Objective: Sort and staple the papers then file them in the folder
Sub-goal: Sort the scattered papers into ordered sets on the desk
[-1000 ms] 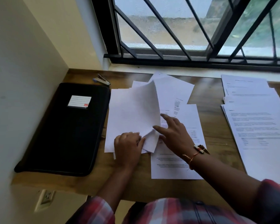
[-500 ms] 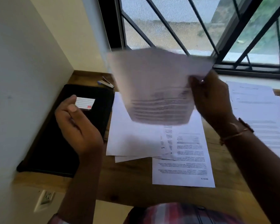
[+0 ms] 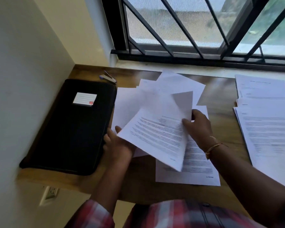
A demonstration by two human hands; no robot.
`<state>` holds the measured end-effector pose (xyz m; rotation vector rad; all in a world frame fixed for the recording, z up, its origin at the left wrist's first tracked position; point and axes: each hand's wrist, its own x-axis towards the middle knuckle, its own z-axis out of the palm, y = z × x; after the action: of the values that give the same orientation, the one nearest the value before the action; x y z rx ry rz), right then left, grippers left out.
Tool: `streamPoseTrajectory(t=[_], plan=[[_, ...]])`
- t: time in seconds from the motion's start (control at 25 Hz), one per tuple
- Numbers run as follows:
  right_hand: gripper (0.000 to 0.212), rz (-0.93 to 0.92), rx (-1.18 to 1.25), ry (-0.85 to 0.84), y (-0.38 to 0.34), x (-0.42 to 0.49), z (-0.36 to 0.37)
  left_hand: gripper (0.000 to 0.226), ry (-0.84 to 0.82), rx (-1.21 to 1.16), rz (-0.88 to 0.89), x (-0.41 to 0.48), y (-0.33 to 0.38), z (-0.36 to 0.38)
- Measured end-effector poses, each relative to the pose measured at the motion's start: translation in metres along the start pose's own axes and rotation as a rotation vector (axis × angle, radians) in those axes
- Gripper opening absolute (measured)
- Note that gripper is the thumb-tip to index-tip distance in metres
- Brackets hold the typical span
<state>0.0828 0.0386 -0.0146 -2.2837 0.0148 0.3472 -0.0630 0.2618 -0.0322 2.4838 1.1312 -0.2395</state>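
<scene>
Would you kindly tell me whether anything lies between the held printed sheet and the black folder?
Nothing visible does. The right hand pinches the printed sheet above the desk, the left hand is at its lower-left corner, and the black folder lies directly beside that hand. The folder's cover is closed, though.
</scene>
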Motion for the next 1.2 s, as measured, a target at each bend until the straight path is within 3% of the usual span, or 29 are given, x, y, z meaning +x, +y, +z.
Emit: streamPoseTrajectory(t=[0.08, 0.2, 0.28, 0.36, 0.44, 0.48, 0.6, 0.68, 0.76, 0.88, 1.04, 1.12, 1.2], plan=[[0.024, 0.117, 0.179, 0.014, 0.002, -0.001, 0.006, 0.078, -0.006, 0.03, -0.043, 0.0, 0.003, 0.001], [0.022, 0.428, 0.779, -0.013, -0.003, -0.005, 0.009, 0.082, 0.024, 0.049, -0.002, 0.0, -0.002, 0.003], [0.027, 0.62, 1.138, -0.037, -0.001, -0.008, 0.012, 0.072, 0.12, -0.026, 0.034, -0.003, -0.005, 0.003], [0.029, 0.73, 1.338, -0.001, 0.004, -0.011, 0.014, 0.05, 0.308, -0.127, 0.129, -0.01, -0.007, 0.003], [0.035, 0.781, 1.364, 0.012, 0.002, -0.022, 0.014, 0.032, 0.403, -0.402, 0.143, -0.025, -0.005, 0.005], [0.036, 0.795, 1.355, 0.01, -0.001, -0.03, 0.013, 0.027, 0.345, -0.585, 0.078, -0.038, 0.0, 0.005], [0.029, 0.823, 1.304, -0.047, -0.014, -0.059, 0.011, 0.028, -0.12, -1.022, -0.148, -0.075, 0.023, 0.004], [0.022, 0.837, 1.219, -0.093, -0.018, -0.075, 0.015, 0.041, -0.328, -1.15, -0.128, -0.085, 0.036, 0.007], [0.025, 0.838, 1.144, -0.173, -0.019, -0.09, 0.018, 0.044, -0.334, -1.222, -0.06, -0.082, 0.046, 0.012], [0.03, 0.876, 1.052, -0.333, -0.017, -0.106, 0.019, 0.036, -0.201, -1.275, -0.097, -0.062, 0.053, 0.019], [0.033, 0.94, 1.063, -0.672, -0.022, -0.126, 0.002, 0.035, -0.163, -1.327, -0.15, -0.029, 0.046, 0.015], [0.027, 0.797, 0.991, -0.748, -0.033, -0.129, -0.016, 0.031, -0.198, -1.337, -0.107, -0.013, 0.038, 0.006], [0.023, 0.48, 0.859, -0.619, -0.041, -0.12, -0.029, 0.028, -0.28, -1.355, -0.046, -0.005, 0.029, -0.004]])
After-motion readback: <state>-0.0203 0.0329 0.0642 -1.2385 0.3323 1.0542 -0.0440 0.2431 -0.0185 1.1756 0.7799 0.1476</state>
